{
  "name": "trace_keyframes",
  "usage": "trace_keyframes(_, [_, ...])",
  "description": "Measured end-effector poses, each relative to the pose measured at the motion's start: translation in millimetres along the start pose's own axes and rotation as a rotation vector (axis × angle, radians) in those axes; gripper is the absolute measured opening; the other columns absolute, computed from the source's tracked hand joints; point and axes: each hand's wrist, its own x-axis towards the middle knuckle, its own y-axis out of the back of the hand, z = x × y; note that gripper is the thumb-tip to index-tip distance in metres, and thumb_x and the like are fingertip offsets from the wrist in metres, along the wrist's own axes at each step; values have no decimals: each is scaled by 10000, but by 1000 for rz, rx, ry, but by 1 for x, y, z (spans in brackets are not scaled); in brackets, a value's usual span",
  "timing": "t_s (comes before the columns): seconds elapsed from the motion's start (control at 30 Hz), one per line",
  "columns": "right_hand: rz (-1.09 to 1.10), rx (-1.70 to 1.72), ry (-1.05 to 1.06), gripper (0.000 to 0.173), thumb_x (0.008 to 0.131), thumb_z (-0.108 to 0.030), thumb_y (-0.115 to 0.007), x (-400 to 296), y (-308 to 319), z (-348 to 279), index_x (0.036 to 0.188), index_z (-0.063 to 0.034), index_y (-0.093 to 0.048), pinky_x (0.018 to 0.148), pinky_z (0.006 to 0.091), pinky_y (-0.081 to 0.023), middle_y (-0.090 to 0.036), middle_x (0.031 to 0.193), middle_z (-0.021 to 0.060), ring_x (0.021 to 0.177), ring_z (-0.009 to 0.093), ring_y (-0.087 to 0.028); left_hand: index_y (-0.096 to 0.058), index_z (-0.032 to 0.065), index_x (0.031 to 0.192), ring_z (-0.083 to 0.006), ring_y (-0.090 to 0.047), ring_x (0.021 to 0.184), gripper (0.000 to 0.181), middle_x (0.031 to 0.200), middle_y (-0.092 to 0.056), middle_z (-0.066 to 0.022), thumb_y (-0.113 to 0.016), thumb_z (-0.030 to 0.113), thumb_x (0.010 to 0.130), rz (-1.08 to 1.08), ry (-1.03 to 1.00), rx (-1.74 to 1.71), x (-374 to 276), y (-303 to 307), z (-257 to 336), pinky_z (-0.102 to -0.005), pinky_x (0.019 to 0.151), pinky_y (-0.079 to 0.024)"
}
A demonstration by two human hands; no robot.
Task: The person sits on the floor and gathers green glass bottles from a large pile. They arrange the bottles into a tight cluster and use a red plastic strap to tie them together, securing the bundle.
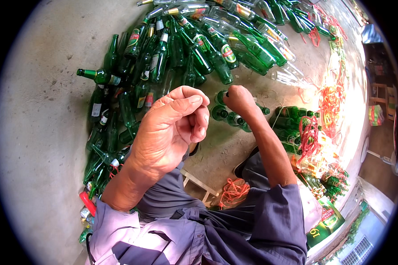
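Note:
Raised close to the camera, my left hand [174,132] has its fingers curled and the thumb against the index finger; no held object shows. My right hand [240,99] reaches down beside a group of upright green glass bottles [234,118] on the floor, its fingers curled over and partly hiding one bottle. Whether it grips that bottle cannot be told. Beyond both hands spreads a large heap of empty green beer bottles [159,59], many with labels. Clear glass bottles [287,74] lie by its right edge. A tangle of orange plastic twine [234,193] lies between my legs.
A bundle of green bottles tied with string [287,122] lies to the right, with red twine [309,132] and a long heap of coloured twine [333,99] near it. A small wooden stool [199,184] shows below me. A green beer carton [326,222] is at lower right.

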Motion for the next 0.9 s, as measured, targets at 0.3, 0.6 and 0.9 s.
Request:
trace_keyframes(0.3, [33, 92, -43, 320, 742, -275, -685, -15, 8, 8, 802, 39, -672, 757, 496, -521, -645, 791, 280, 791, 437, -640, -626, 6, 975, -146, -575, 618, 153, 751, -637, -72, -584, 150, 945, -8, -15, -4, 0, 4, 3, -263, 556, -441])
trace_keyframes(0.6, [42, 56, 26, 445, 778, -258, -707, -67, 71, 19, 1122, 14, -635, 775, 457, -525, -674, 925, 242, 890, 391, -653, -627, 13, 1000, -178, -553, 650, 171, 778, -627, -83, -560, 167, 962, -89, -169, -163, -6, 23, 40, -296, 566, -414])
trace_keyframes(0.9, [1, 35, 232, 416, 754, -124, -748, -215, 145, -54, 1121, -3, -593, 632, 411, -514, -613, 830, 143, 728, 341, -623, -623, 35, 938, -134, -536, 593, 110, 757, -612, -44, -635, 138, 902, 171, -427, 178, 53, 56, 70, -264, 545, -406])
